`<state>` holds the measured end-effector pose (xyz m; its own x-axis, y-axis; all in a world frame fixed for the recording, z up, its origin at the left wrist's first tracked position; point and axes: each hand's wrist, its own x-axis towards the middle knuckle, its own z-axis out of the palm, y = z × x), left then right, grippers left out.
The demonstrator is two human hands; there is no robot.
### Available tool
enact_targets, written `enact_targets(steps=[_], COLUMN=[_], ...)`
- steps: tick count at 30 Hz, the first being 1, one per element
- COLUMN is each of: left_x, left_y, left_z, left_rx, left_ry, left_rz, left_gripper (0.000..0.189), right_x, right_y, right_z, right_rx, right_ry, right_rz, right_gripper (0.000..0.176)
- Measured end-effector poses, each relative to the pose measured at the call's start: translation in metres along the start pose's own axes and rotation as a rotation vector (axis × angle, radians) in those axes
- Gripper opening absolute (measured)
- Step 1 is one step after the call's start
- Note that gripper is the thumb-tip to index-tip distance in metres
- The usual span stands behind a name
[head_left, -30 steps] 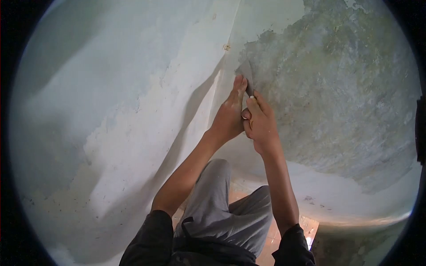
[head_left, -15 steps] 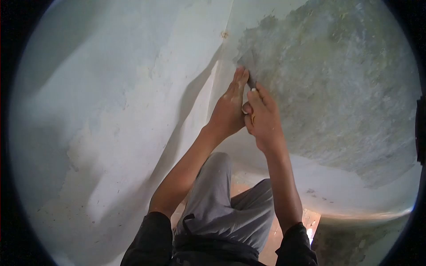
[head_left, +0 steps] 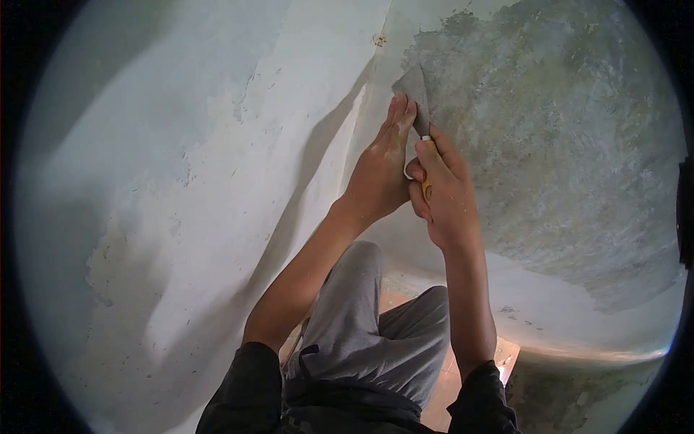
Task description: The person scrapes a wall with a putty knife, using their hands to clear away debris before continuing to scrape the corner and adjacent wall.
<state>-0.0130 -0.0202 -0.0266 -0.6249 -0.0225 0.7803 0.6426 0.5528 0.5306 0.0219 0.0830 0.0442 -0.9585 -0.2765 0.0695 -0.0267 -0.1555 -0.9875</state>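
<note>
My right hand [head_left: 446, 184] is closed around the yellowish handle of a metal putty knife [head_left: 418, 100]. The knife's wide blade points up and away, against the wall near the lower-left edge of a rough grey-green patch [head_left: 549, 145]. Beside it, my left hand [head_left: 382, 159] has its fingers stretched out, with the fingertips at the blade's left side. The two hands are close together, and part of the handle is hidden in my right fingers.
A pale wall [head_left: 217, 166] with worn spots fills the left side and meets the patched wall at a corner. A small brown mark [head_left: 378, 40] is on the corner line. Below are my bent knees [head_left: 354, 289] and a tiled floor [head_left: 444, 394].
Both hands and the knife have shifted slightly up and to the right. The blade now shows more fully and sharply, and the walls appear slightly shifted in view.
</note>
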Motion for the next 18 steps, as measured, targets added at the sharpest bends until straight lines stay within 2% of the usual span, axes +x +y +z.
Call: enact_targets(steps=[18], left_x=[0.0072], left_y=[0.0053], left_z=[0.0019], left_rx=[0.010], left_ry=[0.014], left_rz=[0.032], left_gripper=[0.089], right_x=[-0.0015], right_y=[-0.0032], right_z=[-0.0054], right_rx=[0.014], right_ry=[0.026], right_rz=[-0.021], right_gripper=[0.040])
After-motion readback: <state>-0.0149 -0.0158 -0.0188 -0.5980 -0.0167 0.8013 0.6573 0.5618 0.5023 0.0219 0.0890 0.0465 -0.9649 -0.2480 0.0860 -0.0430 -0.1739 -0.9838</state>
